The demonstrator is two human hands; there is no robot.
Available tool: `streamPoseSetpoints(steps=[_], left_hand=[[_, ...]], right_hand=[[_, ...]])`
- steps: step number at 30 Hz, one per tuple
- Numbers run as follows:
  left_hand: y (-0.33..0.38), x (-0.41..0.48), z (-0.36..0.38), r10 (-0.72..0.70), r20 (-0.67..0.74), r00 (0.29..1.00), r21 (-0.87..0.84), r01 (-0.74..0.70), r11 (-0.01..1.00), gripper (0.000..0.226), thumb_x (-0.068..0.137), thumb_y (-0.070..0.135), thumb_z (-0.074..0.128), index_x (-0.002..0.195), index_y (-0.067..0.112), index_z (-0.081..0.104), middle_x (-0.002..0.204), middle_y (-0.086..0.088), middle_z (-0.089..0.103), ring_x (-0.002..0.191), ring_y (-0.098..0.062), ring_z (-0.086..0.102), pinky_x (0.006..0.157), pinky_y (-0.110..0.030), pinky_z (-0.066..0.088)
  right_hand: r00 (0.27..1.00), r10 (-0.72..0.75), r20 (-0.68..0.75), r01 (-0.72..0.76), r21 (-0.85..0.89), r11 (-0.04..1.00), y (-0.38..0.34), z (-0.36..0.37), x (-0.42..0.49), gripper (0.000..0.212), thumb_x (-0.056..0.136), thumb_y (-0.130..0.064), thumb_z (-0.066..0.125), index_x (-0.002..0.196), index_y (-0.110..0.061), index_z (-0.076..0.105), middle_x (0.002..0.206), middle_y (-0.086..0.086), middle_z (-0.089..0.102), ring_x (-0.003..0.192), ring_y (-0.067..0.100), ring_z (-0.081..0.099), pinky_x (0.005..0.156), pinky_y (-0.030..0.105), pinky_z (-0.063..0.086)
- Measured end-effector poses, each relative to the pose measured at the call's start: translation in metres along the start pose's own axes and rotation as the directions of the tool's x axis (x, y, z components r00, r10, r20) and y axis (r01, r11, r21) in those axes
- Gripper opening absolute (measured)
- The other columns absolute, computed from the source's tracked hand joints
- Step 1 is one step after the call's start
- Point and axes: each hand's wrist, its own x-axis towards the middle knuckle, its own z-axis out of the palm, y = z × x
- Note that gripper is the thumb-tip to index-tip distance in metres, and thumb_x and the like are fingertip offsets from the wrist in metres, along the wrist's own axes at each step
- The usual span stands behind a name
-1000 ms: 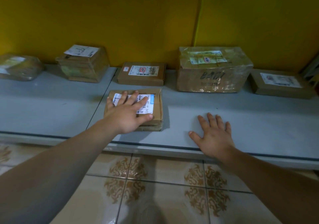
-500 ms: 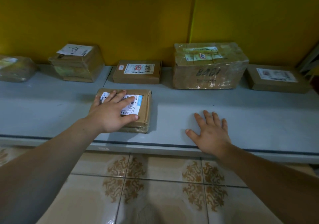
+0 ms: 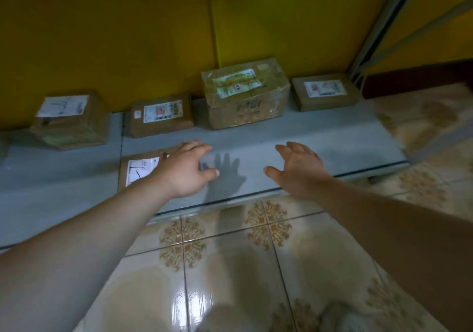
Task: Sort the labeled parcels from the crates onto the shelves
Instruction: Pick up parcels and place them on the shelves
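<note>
Fingers (image 3: 197,147) of the left hand (image 3: 184,173) are spread and only slightly bent, gripping nothing. The hand lies over the right edge of a flat brown cardboard parcel with a white label (image 3: 139,171), and contact between them cannot be judged. This parcel lies near the front edge of the long grey shelf (image 3: 332,139), just right of a seam in its surface. A hand-shaped shadow falls on the shelf between the two hands.

The right hand (image 3: 299,171) is over the front edge of the shelf, well apart from every parcel, with fingers (image 3: 290,150) loosely extended, thumb out, holding nothing.

Four parcels stand along the back edge against the yellow wall (image 3: 128,37). From left to right:
- a squat brown box with a handwritten white label (image 3: 69,120)
- a flat brown parcel with a red-marked label (image 3: 161,118)
- a tall tape-wrapped brown carton (image 3: 245,95), the largest
- a flat brown parcel with a pale label (image 3: 325,92), at the right end

Glossy patterned floor tiles (image 3: 230,267) fill the foreground.
</note>
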Motion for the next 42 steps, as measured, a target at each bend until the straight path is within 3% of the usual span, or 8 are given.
streamPoseSetpoints(steps=[5, 10, 19, 24, 30, 36, 42], left_hand=[[0.048, -0.07, -0.062, 0.087, 0.064, 0.994, -0.057, -0.083, 0.995, 0.07, 0.09, 0.052, 0.056, 0.15, 0.029, 0.029, 0.16, 0.002, 0.02, 0.148, -0.018, 0.014, 0.118, -0.047, 0.016], [0.082, -0.153, -0.142, 0.047, 0.047, 0.998, -0.068, -0.044, 0.997, 0.071, 0.091, 0.05, 0.057, 0.151, 0.028, 0.028, 0.161, 0.001, 0.019, 0.147, -0.018, 0.017, 0.119, -0.042, 0.019], [0.149, -0.336, -0.284, -0.043, -0.111, 0.993, -0.091, 0.033, 0.995, 0.067, 0.093, 0.047, 0.056, 0.151, 0.027, 0.029, 0.16, 0.001, 0.022, 0.146, -0.02, 0.021, 0.119, -0.041, 0.021], [0.161, -0.434, -0.37, -0.107, -0.225, 0.969, -0.146, 0.075, 0.986, 0.067, 0.092, 0.046, 0.058, 0.15, 0.028, 0.031, 0.158, 0.0, 0.027, 0.142, -0.022, 0.031, 0.116, -0.037, 0.027], [0.119, -0.546, -0.455, -0.181, -0.344, 0.921, -0.112, 0.152, 0.982, 0.067, 0.093, 0.044, 0.057, 0.151, 0.026, 0.029, 0.158, -0.001, 0.028, 0.141, -0.023, 0.031, 0.113, -0.034, 0.028], [0.015, -0.668, -0.495, -0.369, -0.421, 0.829, -0.233, 0.294, 0.927, 0.064, 0.094, 0.045, 0.056, 0.15, 0.029, 0.03, 0.158, -0.001, 0.027, 0.141, -0.024, 0.032, 0.111, -0.034, 0.029], [-0.1, -0.795, -0.508, -0.532, -0.464, 0.708, -0.376, 0.386, 0.843, 0.063, 0.092, 0.045, 0.058, 0.148, 0.032, 0.034, 0.15, -0.004, 0.041, 0.121, -0.026, 0.053, 0.095, -0.035, 0.047]], right_hand=[[0.997, 0.062, 0.047, -0.061, -0.012, 0.998, -0.013, -0.084, -0.094, 0.075, 0.096, -0.06, 0.043, 0.157, -0.023, 0.018, 0.165, 0.004, 0.015, 0.151, 0.024, 0.014, 0.121, 0.041, 0.017], [0.999, 0.033, 0.031, -0.031, -0.046, 0.998, -0.03, -0.17, -0.187, 0.074, 0.096, -0.061, 0.041, 0.156, -0.023, 0.021, 0.162, 0.004, 0.023, 0.147, 0.025, 0.022, 0.118, 0.041, 0.024], [0.977, -0.204, -0.065, 0.193, -0.14, 0.971, -0.088, -0.318, -0.343, 0.078, 0.095, -0.064, 0.044, 0.156, -0.023, 0.022, 0.162, 0.006, 0.023, 0.149, 0.026, 0.019, 0.122, 0.044, 0.018], [0.939, -0.318, -0.135, 0.294, -0.169, 0.941, -0.145, -0.388, -0.413, 0.074, 0.095, -0.061, 0.046, 0.155, -0.021, 0.026, 0.158, 0.008, 0.032, 0.144, 0.029, 0.03, 0.118, 0.044, 0.026], [0.871, -0.456, -0.184, 0.413, -0.23, 0.881, -0.246, -0.436, -0.469, 0.074, 0.094, -0.061, 0.046, 0.154, -0.022, 0.027, 0.158, 0.007, 0.033, 0.143, 0.028, 0.031, 0.116, 0.042, 0.028], [0.767, -0.61, -0.199, 0.546, -0.298, 0.783, -0.392, -0.437, -0.528, 0.075, 0.094, -0.063, 0.045, 0.155, -0.024, 0.026, 0.16, 0.006, 0.03, 0.144, 0.029, 0.031, 0.115, 0.045, 0.031], [0.622, -0.763, -0.175, 0.686, -0.35, 0.638, -0.55, -0.404, -0.594, 0.074, 0.095, -0.063, 0.044, 0.155, -0.024, 0.026, 0.16, 0.004, 0.03, 0.145, 0.027, 0.03, 0.117, 0.044, 0.029]])
